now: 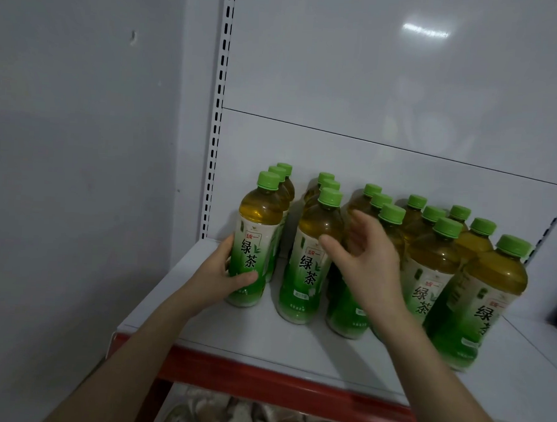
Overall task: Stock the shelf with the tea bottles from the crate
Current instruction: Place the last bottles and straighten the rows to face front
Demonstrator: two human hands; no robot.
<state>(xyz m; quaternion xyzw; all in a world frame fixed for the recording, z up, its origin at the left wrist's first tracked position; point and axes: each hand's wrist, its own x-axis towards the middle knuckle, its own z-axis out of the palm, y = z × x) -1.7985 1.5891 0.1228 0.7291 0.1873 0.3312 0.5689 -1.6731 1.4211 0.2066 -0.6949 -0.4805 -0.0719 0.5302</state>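
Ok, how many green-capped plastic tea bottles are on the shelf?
15 on the white metal shelf: five front-to-back files of three. The left hand grips the leftmost front bottle; the right hand partly covers the third file; more may be hidden.

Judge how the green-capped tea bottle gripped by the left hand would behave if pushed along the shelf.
The green-capped clear plastic tea bottle looks filled to the shoulder, so probably heavy for its size. Tall on a narrow base, it could tip if pushed high; the left hand grips it low, likely steadier. Its glossy label may be slippery.
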